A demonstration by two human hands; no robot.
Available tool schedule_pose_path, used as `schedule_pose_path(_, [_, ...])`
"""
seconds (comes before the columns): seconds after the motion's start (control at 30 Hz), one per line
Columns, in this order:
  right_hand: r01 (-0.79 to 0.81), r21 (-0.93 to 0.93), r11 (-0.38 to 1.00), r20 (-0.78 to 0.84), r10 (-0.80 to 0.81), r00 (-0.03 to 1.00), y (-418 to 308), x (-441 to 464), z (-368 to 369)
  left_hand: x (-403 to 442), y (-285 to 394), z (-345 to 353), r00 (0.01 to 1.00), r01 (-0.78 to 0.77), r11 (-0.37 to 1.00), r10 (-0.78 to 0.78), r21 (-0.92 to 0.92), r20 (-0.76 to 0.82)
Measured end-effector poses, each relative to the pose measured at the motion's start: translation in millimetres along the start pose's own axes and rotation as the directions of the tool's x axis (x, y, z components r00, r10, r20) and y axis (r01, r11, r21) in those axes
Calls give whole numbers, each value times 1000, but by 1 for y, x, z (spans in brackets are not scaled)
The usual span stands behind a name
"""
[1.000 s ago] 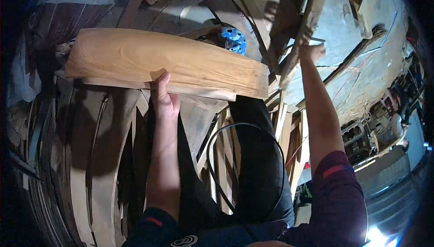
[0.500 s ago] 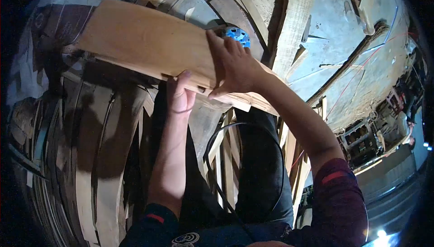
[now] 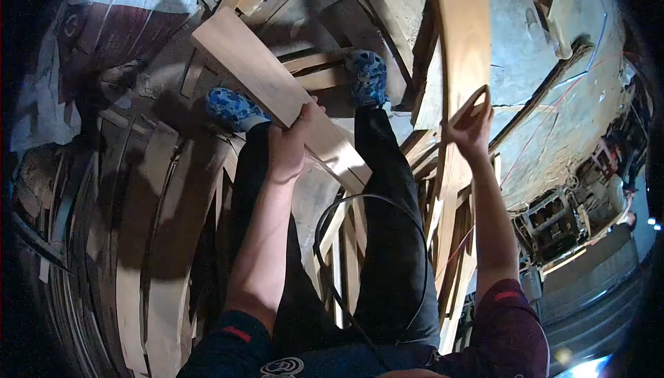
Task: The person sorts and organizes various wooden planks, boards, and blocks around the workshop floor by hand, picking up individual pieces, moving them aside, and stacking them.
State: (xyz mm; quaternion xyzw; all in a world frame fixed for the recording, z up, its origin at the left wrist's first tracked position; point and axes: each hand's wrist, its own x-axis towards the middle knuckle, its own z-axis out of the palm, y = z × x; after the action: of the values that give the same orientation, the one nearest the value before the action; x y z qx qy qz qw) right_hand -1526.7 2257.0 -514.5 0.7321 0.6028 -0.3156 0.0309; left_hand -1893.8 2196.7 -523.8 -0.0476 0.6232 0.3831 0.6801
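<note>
My left hand [image 3: 292,144] is closed around a smooth, flat wooden board [image 3: 259,70], its thumb across the upper face. This board slants over my legs, from upper left to lower right. Off to the right, my right hand [image 3: 474,129] grips a long, pale wooden plank [image 3: 467,25] across its width. Thumb and fingers lie at opposite edges of that plank, which runs from the top of the view down past my right knee.
Blue patterned shoes [image 3: 370,77] stand among scattered offcuts. Several long wood strips [image 3: 166,240] lie at left, below a printed sack [image 3: 138,4]. A black cable [image 3: 321,240] loops over my legs. Machinery [image 3: 553,219] and a distant person [image 3: 629,219] are at right.
Both hands were on wood held across my legs. My right hand has moved right and now holds a long plank there. The wood in my left hand looks narrower and slopes more steeply.
</note>
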Motion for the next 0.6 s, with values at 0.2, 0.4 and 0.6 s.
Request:
schedule_pose_path(0.2, [-242, 90, 966, -7, 244, 970, 96, 70, 74, 2, 9, 13, 1000, 2, 999, -4, -42, -30])
schedule_pose_path(0.4, [-418, -224, 880, -199, 379, 904, 61, 106, 114, 8, -6, 4, 998, -54, 995, 52, 82, 18])
schedule_pose_path(0.6, [33, 395, 918, 61, -62, 996, -49, 71, 129, 4, -8, 9, 998, 54, 998, -55, 43, 27])
